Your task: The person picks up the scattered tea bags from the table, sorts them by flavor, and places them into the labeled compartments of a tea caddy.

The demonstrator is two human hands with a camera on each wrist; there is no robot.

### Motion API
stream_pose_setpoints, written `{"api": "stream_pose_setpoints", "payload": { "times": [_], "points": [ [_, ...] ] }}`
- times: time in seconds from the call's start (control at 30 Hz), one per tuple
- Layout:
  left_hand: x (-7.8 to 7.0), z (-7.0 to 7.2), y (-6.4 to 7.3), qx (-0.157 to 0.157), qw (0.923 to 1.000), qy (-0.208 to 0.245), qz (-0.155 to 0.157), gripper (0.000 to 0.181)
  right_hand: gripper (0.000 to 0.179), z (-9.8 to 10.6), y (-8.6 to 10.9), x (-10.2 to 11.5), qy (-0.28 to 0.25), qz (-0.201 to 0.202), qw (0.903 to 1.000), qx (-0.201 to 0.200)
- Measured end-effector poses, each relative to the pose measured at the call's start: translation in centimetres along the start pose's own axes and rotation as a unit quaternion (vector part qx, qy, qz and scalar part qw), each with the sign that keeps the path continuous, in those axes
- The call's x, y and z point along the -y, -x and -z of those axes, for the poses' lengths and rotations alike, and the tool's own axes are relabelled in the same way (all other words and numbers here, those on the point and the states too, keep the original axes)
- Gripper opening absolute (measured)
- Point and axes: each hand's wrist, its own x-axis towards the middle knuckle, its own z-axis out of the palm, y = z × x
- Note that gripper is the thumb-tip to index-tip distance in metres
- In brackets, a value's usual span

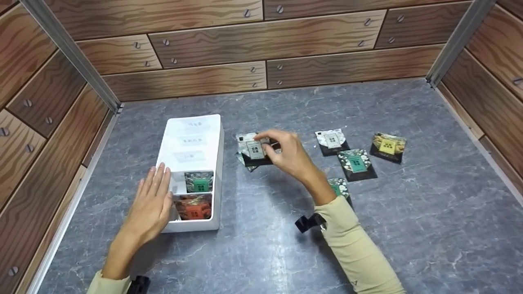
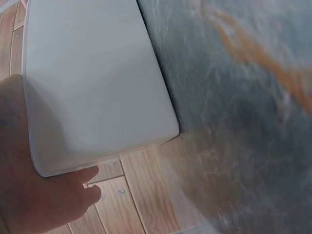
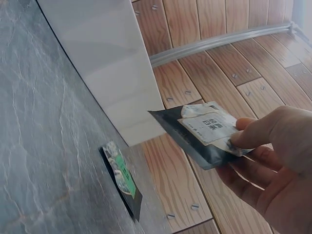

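Observation:
My right hand pinches a black tea sachet with a white label between thumb and fingers, raised off the table. Beneath it, a green-labelled sachet lies on the table, mostly hidden in the head view. With fingers straight, my left hand rests against the left side of a long white box. Green-labelled sachets lie in one box compartment, and orange-red sachets fill the nearest one. Faint labels mark the white far part of the box.
To the right of my right hand lie a white-labelled sachet, a green-labelled one and a yellow-labelled one. Another green-labelled sachet is partly covered by my right forearm. Wood-patterned walls enclose the grey marbled table.

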Motion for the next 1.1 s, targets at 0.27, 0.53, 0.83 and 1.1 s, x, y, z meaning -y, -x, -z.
{"api": "stream_pose_setpoints", "payload": {
  "times": [0.27,0.53,0.83,1.1],
  "points": [
    [-0.1,-0.2,0.0,0.016,0.9999,-0.002,0.005,0.059,0.028,-1.4,-0.2,0.3,-0.042,-0.009,0.9986,-0.03],
    [0.0,-0.1,-0.1,0.005,1.0,0.001,-0.001,0.059,0.023,-2.5,-1.3,1.2,-0.067,-0.008,0.9964,-0.051],
    [0.0,0.0,0.0,0.008,1.0,0.003,0.004,0.06,0.021,-4.3,-2.5,1.9,-0.07,0.021,0.9936,-0.086],
    [-0.1,0.1,-0.1,0.012,0.9999,0.004,0.006,0.06,0.022,-6.1,-3.7,3.0,-0.094,0.052,0.9903,-0.088]
  ]
}}
